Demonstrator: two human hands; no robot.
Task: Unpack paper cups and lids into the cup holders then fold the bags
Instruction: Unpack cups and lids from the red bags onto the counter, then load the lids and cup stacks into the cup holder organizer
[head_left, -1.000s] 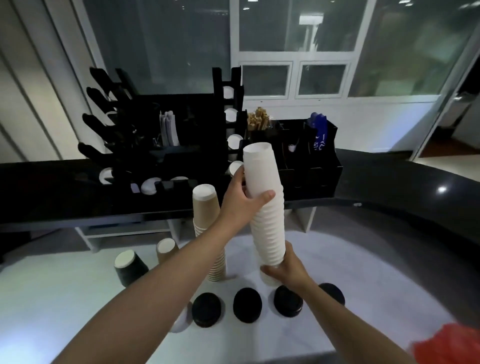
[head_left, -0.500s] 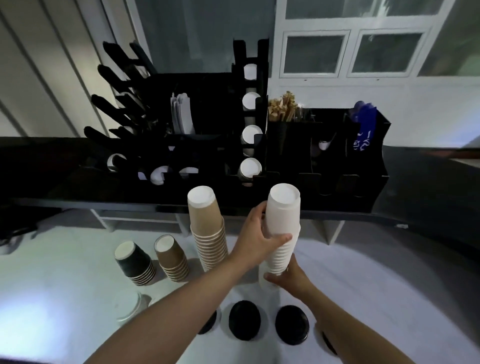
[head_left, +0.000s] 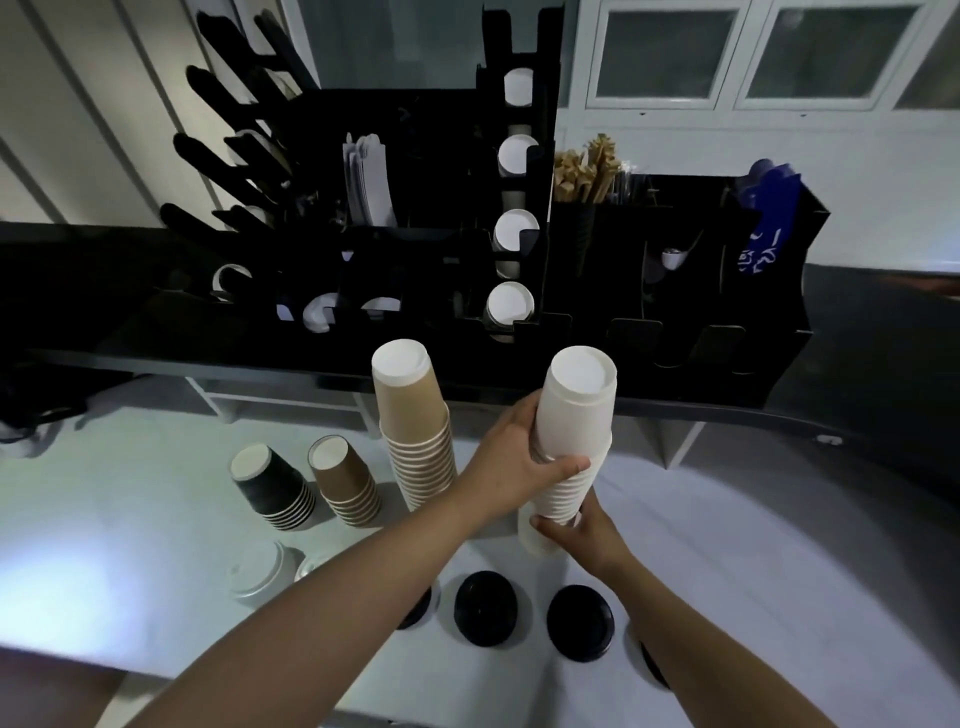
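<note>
Nearest on the white table (head_left: 779, 519) lie black lids (head_left: 485, 608) in a row, with white lids (head_left: 258, 569) to their left. Just beyond, the right hand (head_left: 582, 535) curls round the bottom of a stack of white cups (head_left: 574, 431), which stands upside down and tilted. The left hand (head_left: 519, 457) wraps round the middle of that same stack. Left of it stands a tall stack of brown cups (head_left: 415, 431), then a short brown stack (head_left: 345, 480) and a short stack of black cups (head_left: 272, 488), all upside down. Behind them, on the dark counter (head_left: 883, 364), the black cup holder (head_left: 519, 171) shows white cup bottoms in its column of round slots.
</note>
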